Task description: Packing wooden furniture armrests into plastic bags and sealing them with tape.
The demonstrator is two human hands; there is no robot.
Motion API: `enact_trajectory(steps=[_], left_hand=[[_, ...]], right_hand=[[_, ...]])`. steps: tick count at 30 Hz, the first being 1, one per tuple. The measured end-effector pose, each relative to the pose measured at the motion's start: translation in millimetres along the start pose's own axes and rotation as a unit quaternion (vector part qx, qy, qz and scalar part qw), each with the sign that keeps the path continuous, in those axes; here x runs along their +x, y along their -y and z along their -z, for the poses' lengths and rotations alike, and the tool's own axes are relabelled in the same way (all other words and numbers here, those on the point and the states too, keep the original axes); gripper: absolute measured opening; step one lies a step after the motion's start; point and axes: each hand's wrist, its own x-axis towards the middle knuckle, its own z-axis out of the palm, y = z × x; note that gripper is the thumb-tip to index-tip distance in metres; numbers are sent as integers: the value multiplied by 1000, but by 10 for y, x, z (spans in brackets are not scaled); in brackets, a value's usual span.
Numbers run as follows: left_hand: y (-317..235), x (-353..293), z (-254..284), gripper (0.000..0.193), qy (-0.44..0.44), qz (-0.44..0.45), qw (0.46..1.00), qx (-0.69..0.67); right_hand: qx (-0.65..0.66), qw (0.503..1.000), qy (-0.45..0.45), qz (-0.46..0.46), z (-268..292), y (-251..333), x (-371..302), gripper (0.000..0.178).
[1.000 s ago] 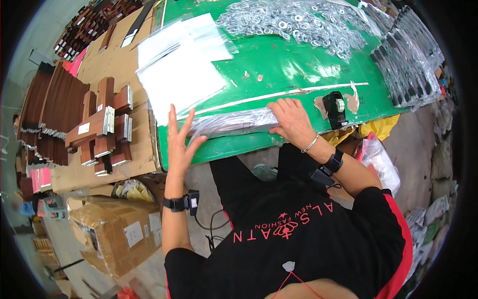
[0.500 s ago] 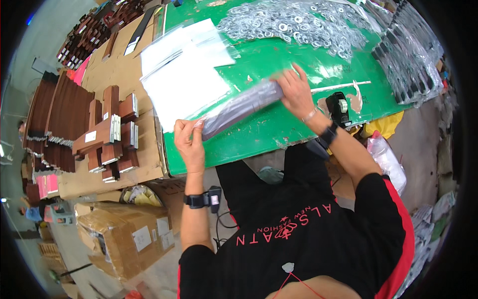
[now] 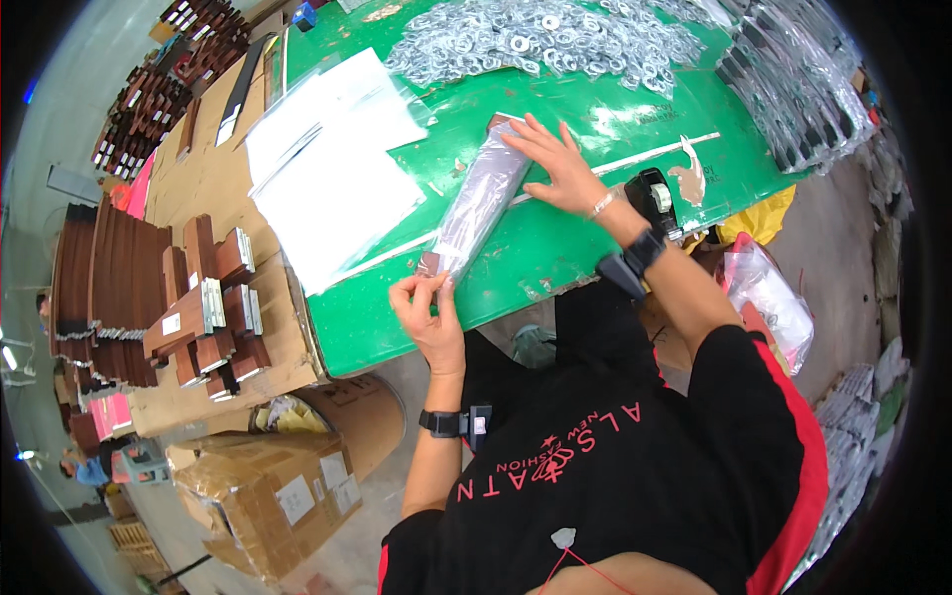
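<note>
"Clear plastic, wrapped round something long and brown: where is that bundle [image 3: 478,203]?"

"Middle of the frame, slanting from upper right to lower left over the green tabletop [image 3: 585,243]. I can't tell whether it lies flat on it or is slightly raised."

"And the grip?"

"The left hand [image 3: 433,322] pinches the lower end, thumb and fingers drawn narrow on the wrapping. The right hand [image 3: 567,178] is spread wide, fingertips on the upper end; whether its thumb touches too, I can't tell."

"What lies around them?"

"A black tape dispenser [image 3: 654,203] just right of the right hand. White sheets [image 3: 332,188] left of the bundle, overlapping."

"Further out?"

"A heap of ring-shaped pieces in clear plastic [image 3: 545,40] along the top of the frame, and stacked brown slats [image 3: 109,288] at the left."
</note>
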Motion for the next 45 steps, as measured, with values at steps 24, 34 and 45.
enact_trajectory(steps=[24, 34, 45], left_hand=[[-260, -104, -101, 50, 82, 369, 874, -306], [-274, -130, -160, 47, 75, 366, 877, -303], [-274, -111, -143, 49, 86, 356, 880, -302]], right_hand=[[-32, 939, -197, -281, 934, -61, -1582, 47], [139, 886, -249, -366, 1094, 238, -1523, 31], [493, 733, -286, -373, 724, 127, -2251, 21]])
